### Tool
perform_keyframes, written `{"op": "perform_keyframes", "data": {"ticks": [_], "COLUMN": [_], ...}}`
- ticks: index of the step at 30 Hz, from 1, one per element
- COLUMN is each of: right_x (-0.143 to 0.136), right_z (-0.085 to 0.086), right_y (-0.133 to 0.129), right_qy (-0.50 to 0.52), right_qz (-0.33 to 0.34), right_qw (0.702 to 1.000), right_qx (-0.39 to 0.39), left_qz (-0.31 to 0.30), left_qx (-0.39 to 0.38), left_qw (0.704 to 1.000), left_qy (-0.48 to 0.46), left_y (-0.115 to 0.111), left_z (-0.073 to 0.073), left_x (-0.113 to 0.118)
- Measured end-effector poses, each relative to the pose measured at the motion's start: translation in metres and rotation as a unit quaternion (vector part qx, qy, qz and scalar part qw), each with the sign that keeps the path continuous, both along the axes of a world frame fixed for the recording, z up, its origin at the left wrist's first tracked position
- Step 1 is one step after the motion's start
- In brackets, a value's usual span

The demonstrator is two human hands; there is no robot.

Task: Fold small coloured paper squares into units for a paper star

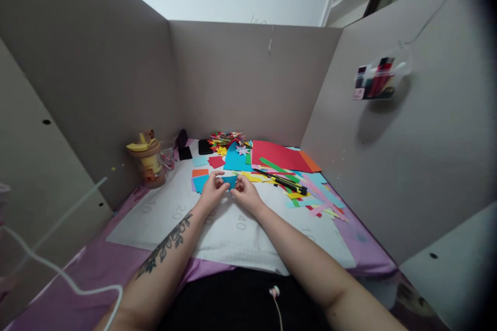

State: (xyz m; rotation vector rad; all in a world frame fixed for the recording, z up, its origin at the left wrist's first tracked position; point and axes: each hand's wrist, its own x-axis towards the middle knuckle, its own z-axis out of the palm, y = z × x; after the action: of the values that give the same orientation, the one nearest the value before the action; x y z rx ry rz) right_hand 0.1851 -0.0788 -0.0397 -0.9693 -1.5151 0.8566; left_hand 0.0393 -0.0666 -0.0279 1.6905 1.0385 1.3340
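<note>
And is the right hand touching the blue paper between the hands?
Touching. In the head view, the right hand pinches the blue paper at its right edge.

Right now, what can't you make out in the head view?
Head view:
- Blue paper: edges and folds partly hidden by the left hand and right hand.
- White sheet: number between 20 and 40, partly behind the left forearm.
- Wall holder: contents blurred.
- Star pile: overlapping, too small to count.

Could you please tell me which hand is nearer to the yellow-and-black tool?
Right: the right hand is left of the yellow-and-black tool, not touching it; the left hand is farther left.
</note>
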Motion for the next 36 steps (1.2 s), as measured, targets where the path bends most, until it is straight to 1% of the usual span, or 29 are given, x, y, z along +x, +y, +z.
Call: {"op": "perform_keyframes", "data": {"ticks": [4, 8, 11, 13, 15, 21, 24, 26, 29, 33, 36], "right_x": [-0.0001, 0.0005, 0.0018, 0.0029, 0.0038, 0.0054, 0.0057, 0.0057, 0.0051, 0.0037, 0.0028], "right_z": [-0.0002, -0.0008, -0.0004, -0.0003, -0.0006, 0.0006, 0.0016, 0.0016, 0.0011, 0.0022, 0.0043], "right_y": [-0.0002, 0.0024, 0.0038, 0.0043, 0.0045, 0.0034, 0.0027, 0.0028, 0.0029, 0.0015, -0.0004], "right_qy": [0.04, 0.125, 0.155, 0.15, 0.135, 0.094, 0.076, 0.062, 0.049, 0.048, 0.041], "right_qz": [0.012, 0.038, 0.026, 0.019, 0.012, -0.015, -0.025, -0.032, -0.03, -0.026, -0.019], "right_qw": [0.999, 0.99, 0.984, 0.985, 0.989, 0.995, 0.997, 0.997, 0.998, 0.999, 0.999], "right_qx": [-0.017, -0.06, -0.08, -0.077, -0.064, -0.02, -0.013, -0.011, -0.012, -0.005, 0.003], "left_qz": [-0.011, -0.014, -0.062, -0.097, -0.108, -0.077, -0.06, -0.06, -0.09, -0.165, -0.198], "left_qx": [0.018, 0.028, -0.003, -0.018, -0.019, -0.034, -0.031, -0.035, -0.051, -0.084, -0.099], "left_qw": [0.999, 0.999, 0.998, 0.994, 0.993, 0.996, 0.997, 0.997, 0.995, 0.981, 0.972], "left_qy": [0.031, 0.01, 0.024, 0.045, 0.05, 0.033, 0.034, 0.02, -0.01, -0.054, -0.083], "left_y": [-0.0012, -0.0003, 0.0006, 0.0002, -0.0009, -0.0041, -0.0033, -0.0022, -0.0008, -0.0008, -0.0026], "left_z": [-0.0015, -0.0035, -0.0064, -0.0079, -0.0079, -0.0021, 0.0004, 0.0009, -0.0012, -0.0052, -0.0036], "left_x": [0.0005, 0.0004, 0.0005, 0.001, 0.0015, 0.0015, 0.0006, -0.0004, -0.0023, -0.0045, -0.0056]}}
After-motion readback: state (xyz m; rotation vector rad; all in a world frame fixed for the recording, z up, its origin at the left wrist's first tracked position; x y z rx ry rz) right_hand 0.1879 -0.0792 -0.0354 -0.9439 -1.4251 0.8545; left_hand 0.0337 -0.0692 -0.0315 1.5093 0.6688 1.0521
